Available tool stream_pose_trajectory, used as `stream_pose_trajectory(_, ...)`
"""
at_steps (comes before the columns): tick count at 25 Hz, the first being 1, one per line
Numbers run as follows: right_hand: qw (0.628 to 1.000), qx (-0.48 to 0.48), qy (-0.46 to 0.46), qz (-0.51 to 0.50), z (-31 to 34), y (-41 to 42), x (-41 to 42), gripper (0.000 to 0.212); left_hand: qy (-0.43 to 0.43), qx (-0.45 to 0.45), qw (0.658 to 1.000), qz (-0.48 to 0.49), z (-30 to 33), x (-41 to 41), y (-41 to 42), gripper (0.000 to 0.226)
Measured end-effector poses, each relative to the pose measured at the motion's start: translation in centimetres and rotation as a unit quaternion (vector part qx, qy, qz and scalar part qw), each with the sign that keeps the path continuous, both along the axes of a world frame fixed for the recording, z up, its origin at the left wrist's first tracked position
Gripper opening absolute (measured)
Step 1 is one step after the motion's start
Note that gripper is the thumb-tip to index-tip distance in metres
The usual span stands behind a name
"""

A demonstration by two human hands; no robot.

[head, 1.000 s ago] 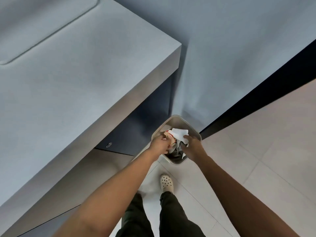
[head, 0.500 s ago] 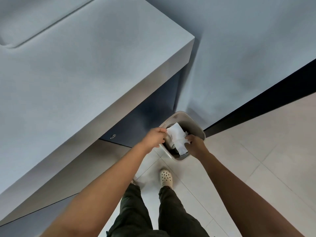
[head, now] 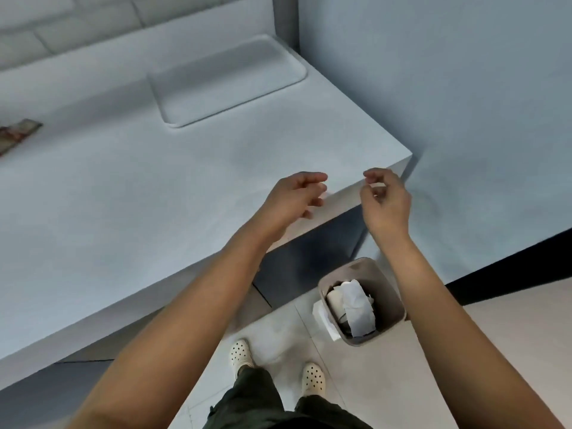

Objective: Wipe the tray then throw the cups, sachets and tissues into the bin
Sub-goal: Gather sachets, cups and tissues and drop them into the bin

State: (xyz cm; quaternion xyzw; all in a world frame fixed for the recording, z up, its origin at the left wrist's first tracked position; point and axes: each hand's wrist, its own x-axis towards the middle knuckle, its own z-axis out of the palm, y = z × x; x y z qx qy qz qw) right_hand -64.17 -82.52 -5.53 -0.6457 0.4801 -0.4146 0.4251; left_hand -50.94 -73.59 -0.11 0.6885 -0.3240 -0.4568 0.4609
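1. A pale worktop (head: 123,196) fills the left and centre of the frame.
2. A brownish packet (head: 17,133) lies at its far left edge.
3. Perforated white shoes (head: 241,354) stand on floor tiles (head: 464,351), bottom centre.

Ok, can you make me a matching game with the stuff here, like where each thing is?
Things:
1. tray
2. bin
3. white tissue
4. left hand

Places:
A. inside the bin
B. above the counter's edge, holding nothing
C. on the floor beside the counter
D. on the counter top, near the wall

Pairs: 1-D, 2-C, 3-A, 4-B
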Motion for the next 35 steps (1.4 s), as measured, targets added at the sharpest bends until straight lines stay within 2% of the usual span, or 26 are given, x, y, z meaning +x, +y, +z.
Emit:
stream_pose_trajectory(4,0.99,-0.023,0.023,0.14,3.5,1.6,8.1,0.023,-0.027,-0.03,0.994,0.099,3.5,6.2,4.1,0.022)
stream_pose_trajectory(8,0.957,-0.042,0.062,0.281,4.0,5.6,16.5,0.026,-0.044,-0.047,0.974,0.217,4.9,13.4,9.9,0.021)
stream_pose_trajectory(14,0.914,-0.063,0.112,0.386,3.6,10.6,27.7,0.024,-0.086,-0.033,0.936,0.339,3.8,24.4,17.2,0.02)
stream_pose_trajectory(20,0.879,-0.084,0.178,0.435,3.2,14.9,40.6,0.025,-0.106,0.024,0.887,0.449,1.7,38.0,24.3,0.029)
stream_pose_trajectory(24,0.851,-0.11,0.218,0.465,3.2,16.2,49.3,0.027,-0.074,0.079,0.854,0.509,0.5,46.6,29.1,0.034)
stream_pose_trajectory(29,0.837,-0.137,0.256,0.463,3.1,16.3,58.1,0.026,-0.091,0.145,0.814,0.554,-1.3,54.7,33.1,0.047)
stream_pose_trajectory(32,0.816,-0.194,0.32,0.441,3.0,16.9,62.6,0.037,-0.115,0.23,0.781,0.57,-2.5,58.1,34.1,0.063)
stream_pose_trajectory(35,0.8,-0.237,0.367,0.412,3.1,17.7,66.9,0.044,-0.147,0.258,0.768,0.567,-3.0,60.8,33.8,0.068)
